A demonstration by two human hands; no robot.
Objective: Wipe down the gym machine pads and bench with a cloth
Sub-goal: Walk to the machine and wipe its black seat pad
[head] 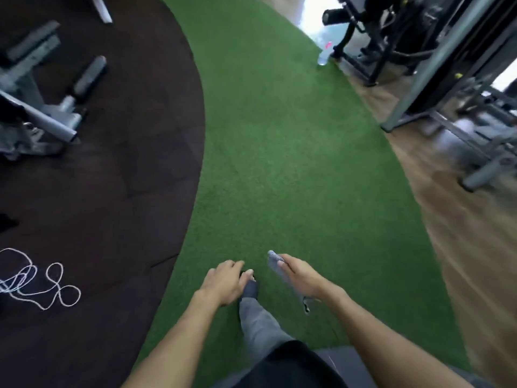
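My right hand [303, 278] holds a grey cloth [275, 263]; the cloth sticks out ahead of the fingers and a strip hangs below the wrist. My left hand [226, 281] is held out beside it over the green turf, fingers loosely curled, nothing in it. A grey-framed gym machine with roller pads [89, 75] stands at the far left on the dark mat. A black machine with a round black roller pad [334, 15] stands at the top right. Both machines are well away from my hands.
A green turf strip [279, 135] runs ahead between a dark brown mat [112, 177] and a wooden floor [461, 233]. A clear bottle with a pink cap [324, 56] stands by the black machine. A white rope [33, 281] lies coiled at left. My grey-trousered leg [257, 323] steps forward.
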